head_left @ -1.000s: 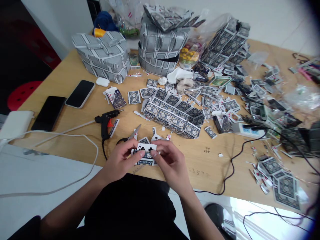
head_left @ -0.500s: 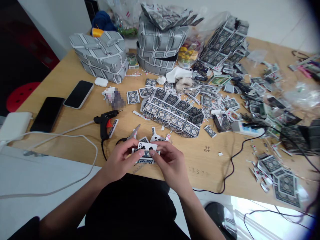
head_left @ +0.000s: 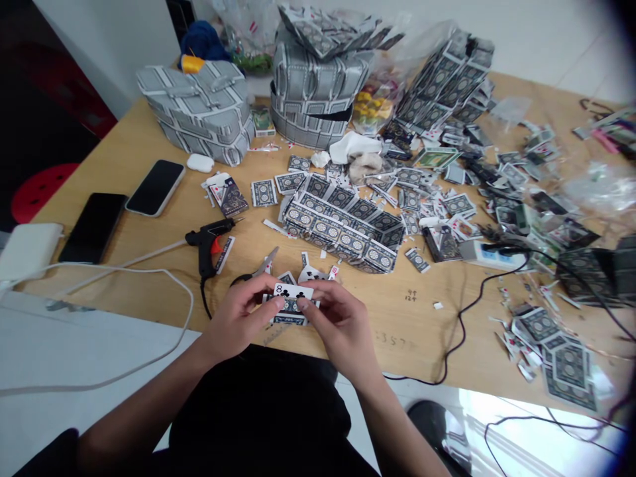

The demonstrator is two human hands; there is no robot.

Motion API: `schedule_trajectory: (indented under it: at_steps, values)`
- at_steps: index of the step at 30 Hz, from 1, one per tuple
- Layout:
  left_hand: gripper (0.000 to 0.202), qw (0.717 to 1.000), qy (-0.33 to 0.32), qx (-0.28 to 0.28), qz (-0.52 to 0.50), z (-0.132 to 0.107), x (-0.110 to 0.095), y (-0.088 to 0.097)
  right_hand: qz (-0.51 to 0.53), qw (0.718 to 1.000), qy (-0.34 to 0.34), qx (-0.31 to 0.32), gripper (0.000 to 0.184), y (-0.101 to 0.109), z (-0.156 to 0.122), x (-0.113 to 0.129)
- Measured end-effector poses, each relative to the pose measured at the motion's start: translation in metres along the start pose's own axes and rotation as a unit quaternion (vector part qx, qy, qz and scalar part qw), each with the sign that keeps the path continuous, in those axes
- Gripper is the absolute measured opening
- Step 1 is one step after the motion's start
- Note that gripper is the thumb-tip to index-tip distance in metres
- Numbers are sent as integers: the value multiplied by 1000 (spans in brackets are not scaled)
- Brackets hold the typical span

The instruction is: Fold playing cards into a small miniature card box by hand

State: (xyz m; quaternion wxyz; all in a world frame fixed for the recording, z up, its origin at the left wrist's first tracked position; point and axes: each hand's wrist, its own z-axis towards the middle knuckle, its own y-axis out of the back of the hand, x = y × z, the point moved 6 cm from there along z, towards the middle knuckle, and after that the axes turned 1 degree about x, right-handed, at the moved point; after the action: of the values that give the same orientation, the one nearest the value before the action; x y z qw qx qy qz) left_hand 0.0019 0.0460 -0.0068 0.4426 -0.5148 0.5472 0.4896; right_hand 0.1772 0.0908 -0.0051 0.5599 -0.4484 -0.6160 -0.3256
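In the head view, your left hand [head_left: 246, 313] and right hand [head_left: 344, 318] are both gripping a playing card [head_left: 294, 291], an eight of clubs, pinched by its two ends with a patterned strip showing under the thumbs, above the near edge of the table [head_left: 392, 301]. Just beyond your fingers lie the scissors [head_left: 267, 261], partly hidden by your left hand, with the glue gun [head_left: 205, 245] farther left. Past them sits an open box [head_left: 334, 232] with card-back patterned walls, near a heap of cards [head_left: 460, 206].
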Motion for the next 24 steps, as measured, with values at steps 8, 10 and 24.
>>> schedule_trajectory:
  at_steps: [8, 10, 24]
  values:
    - [11, 1000, -6, 0, 8, 2, 0, -1, 28, 1000, 7, 7, 16, -2, 2, 7]
    - [11, 1000, -4, 0, 7, 2, 1, 0, 35, 999, -3, 11, 16, -3, 3, 7]
    - [14, 999, -10, -30, -7, -1, 1, 0, -16, 1000, 1, -10, 8, -2, 3, 5]
